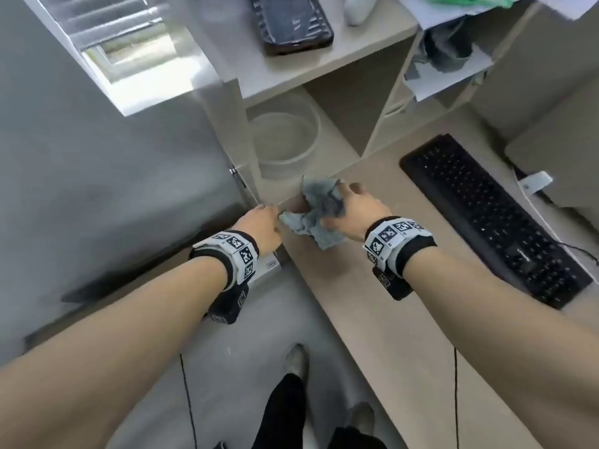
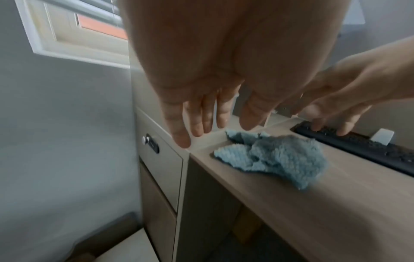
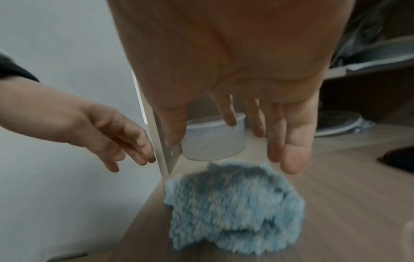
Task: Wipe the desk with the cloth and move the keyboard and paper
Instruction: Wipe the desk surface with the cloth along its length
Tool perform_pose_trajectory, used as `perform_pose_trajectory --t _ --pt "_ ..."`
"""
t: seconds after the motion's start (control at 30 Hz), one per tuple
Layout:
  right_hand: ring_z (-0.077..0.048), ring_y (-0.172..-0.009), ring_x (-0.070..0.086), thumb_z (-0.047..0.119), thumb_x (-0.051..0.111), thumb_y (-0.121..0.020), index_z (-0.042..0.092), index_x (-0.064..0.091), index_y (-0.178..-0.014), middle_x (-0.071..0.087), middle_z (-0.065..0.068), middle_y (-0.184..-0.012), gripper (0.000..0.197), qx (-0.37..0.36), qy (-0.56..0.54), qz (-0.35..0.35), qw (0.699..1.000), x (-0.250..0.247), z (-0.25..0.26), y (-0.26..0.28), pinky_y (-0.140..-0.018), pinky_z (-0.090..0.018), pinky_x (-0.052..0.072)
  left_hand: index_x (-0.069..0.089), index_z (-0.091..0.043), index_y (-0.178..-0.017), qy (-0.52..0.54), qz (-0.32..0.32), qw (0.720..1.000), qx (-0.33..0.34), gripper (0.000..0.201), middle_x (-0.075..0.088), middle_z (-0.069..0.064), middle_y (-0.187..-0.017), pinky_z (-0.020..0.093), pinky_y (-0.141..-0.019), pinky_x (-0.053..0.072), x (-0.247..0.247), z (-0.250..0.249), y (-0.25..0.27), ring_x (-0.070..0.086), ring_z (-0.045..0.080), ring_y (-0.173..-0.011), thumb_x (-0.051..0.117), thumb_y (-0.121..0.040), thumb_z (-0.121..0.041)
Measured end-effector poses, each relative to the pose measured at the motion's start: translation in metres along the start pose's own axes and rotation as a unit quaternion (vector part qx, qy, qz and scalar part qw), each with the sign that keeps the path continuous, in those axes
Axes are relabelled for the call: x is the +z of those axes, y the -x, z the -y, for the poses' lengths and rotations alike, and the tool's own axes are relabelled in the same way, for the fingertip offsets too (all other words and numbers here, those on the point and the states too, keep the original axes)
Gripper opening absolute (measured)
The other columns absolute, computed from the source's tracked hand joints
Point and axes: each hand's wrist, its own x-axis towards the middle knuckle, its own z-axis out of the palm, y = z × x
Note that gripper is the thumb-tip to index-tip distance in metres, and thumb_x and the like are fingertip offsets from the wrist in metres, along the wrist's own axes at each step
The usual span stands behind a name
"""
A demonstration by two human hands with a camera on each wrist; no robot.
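Note:
A crumpled blue-grey cloth [image 1: 319,213] [image 2: 275,157] [image 3: 233,207] lies on the wooden desk [image 1: 372,286] near its left corner. My right hand [image 1: 351,202] [image 3: 233,141] hovers just over the cloth with fingers straight, palm down, gripping nothing. Beside the cloth's left edge, at the desk corner, is my left hand [image 1: 264,218] [image 2: 212,131], also with straight fingers and empty. A black keyboard [image 1: 496,222] [image 2: 358,147] lies at an angle on the desk to the right. White papers [image 1: 453,72] sit on a shelf at the back right.
A clear round plastic container [image 1: 285,134] [image 3: 212,140] stands in the cubby behind the cloth. A dark tray [image 1: 291,21] lies on the shelf above. Left of the desk is a cabinet with a lock [image 2: 151,141]. A small white object [image 1: 536,183] sits behind the keyboard.

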Motion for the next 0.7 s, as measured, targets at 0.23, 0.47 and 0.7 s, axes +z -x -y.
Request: perform_pose_trajectory --t 0.23,0.47,0.7 --pt "-0.040 -0.134 0.028 0.043 0.069 -0.077 0.030 0.025 -0.148 0.028 -0.010 -0.150 0.085 0.042 0.056 0.049 0.996 0.059 0.000 -0.029 -0.100 -0.048 0.043 0.044 -0.013 -0.138 0.040 -0.001 0.999 -0.019 0.057 0.046 0.013 -0.139 0.041 -0.107 0.040 0.032 0.005 -0.020 0.042 0.032 -0.132 0.047 -0.082 -0.014" --pt "-0.040 -0.115 0.048 0.019 0.070 -0.075 0.023 0.043 -0.140 0.046 -0.015 -0.127 0.071 0.097 -0.061 -0.101 0.988 0.016 -0.073 -0.008 -0.091 -0.045 0.046 0.037 -0.008 -0.143 0.038 -0.031 0.998 -0.030 0.059 0.034 0.014 -0.149 0.041 -0.111 0.034 0.048 -0.017 -0.031 0.028 0.033 -0.138 0.050 -0.086 -0.014" --pt "-0.038 -0.133 0.031 0.029 0.059 -0.086 0.016 0.038 -0.143 0.031 -0.010 -0.152 0.062 0.185 0.026 -0.006 0.982 0.021 -0.145 0.004 -0.108 -0.045 0.035 0.035 -0.013 -0.143 -0.004 -0.033 0.998 -0.049 0.065 0.018 0.001 -0.160 0.035 -0.116 0.027 0.060 -0.023 -0.036 0.007 0.022 -0.148 0.052 -0.081 -0.017"
